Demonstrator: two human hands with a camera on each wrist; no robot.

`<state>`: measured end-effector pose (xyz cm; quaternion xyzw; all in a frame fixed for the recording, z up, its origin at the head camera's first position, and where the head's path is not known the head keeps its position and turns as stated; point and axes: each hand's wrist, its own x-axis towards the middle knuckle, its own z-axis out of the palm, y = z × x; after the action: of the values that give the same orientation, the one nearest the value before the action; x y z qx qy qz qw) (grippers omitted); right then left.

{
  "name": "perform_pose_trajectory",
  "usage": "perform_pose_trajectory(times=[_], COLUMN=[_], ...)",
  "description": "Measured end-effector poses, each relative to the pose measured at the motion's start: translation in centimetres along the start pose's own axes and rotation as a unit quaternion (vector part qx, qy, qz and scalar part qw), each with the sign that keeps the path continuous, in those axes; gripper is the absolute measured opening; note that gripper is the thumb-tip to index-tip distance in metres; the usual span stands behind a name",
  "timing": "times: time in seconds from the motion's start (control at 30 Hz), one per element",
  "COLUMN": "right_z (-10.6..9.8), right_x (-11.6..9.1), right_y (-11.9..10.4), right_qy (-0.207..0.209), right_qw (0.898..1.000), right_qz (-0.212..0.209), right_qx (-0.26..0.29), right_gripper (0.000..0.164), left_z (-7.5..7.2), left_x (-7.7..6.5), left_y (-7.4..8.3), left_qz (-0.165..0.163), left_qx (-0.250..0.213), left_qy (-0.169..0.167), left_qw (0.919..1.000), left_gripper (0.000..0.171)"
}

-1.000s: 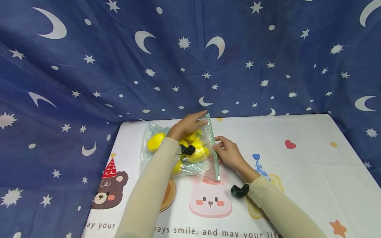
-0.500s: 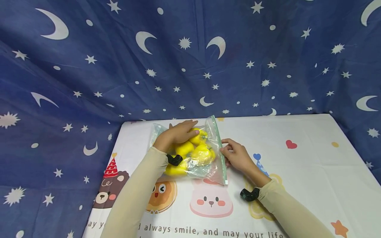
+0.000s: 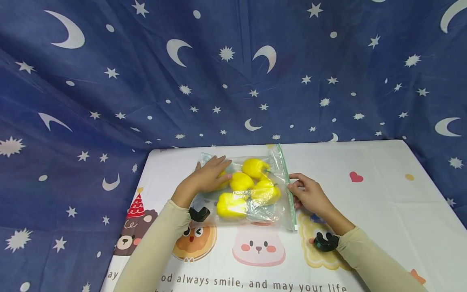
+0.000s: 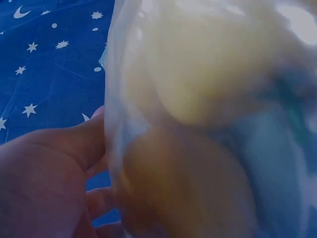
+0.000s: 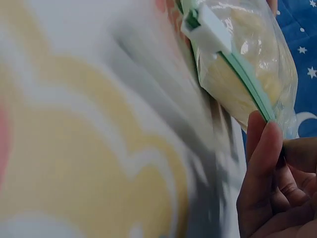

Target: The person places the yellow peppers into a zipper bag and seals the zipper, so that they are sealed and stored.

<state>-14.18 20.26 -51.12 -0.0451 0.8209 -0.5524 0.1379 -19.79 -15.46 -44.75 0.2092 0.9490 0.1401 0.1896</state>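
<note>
A clear zip bag lies on the table with several yellow bell peppers inside. Its green zip strip runs along the right side, and a white slider sits at the strip's near end. My left hand rests on the bag's left part, fingers spread and mostly straight, partly covering one pepper. With thumb and fingertips, my right hand pinches the zip edge at about its middle. In the left wrist view, the peppers look blurred through the film.
A white tablecloth with printed cartoon figures and lettering covers the table. Behind the table's far edge hangs a dark blue curtain with moons and stars. Each wrist carries a small black device.
The bag has slid to the right, its zip edge staying at my right hand, which moved right too. My left hand has moved from the zip's far end back to the bag's left part.
</note>
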Motion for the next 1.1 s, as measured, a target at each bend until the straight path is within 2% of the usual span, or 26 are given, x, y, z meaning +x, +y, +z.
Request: perform_pose_trajectory(times=[0.17,0.27,0.37,0.63,0.87,1.1], right_z=[-1.5,-2.5,-3.6,-5.9,-6.5,-7.1], right_x=[-0.7,-1.2,-1.7,-2.8,-2.9,-3.0], right_y=[0.9,1.2,1.5,2.7,3.4,3.1], right_qy=[0.003,0.006,0.011,0.019,0.016,0.018], right_qw=[1.0,1.0,1.0,0.999,0.999,0.998], right_qz=[0.009,0.015,0.019,0.034,0.037,0.044], right_qx=[-0.002,0.001,-0.001,-0.008,-0.016,-0.042], right_gripper=[0.044,0.047,0.049,0.05,0.049,0.05], left_z=[0.5,0.8,1.0,1.3,1.7,2.0], left_x=[-0.9,-1.1,-1.1,-0.9,-0.8,-1.0], left_y=[0.2,0.5,0.8,1.5,1.7,1.5], left_qz=[0.025,0.046,0.052,0.05,0.053,0.045], left_qx=[-0.014,-0.015,-0.009,0.0,0.01,0.021], left_qy=[0.014,0.026,0.033,0.033,0.036,0.043], left_qw=[0.9995,0.9985,0.998,0.9982,0.9979,0.9978], left_gripper=[0.063,0.061,0.06,0.061,0.062,0.061])
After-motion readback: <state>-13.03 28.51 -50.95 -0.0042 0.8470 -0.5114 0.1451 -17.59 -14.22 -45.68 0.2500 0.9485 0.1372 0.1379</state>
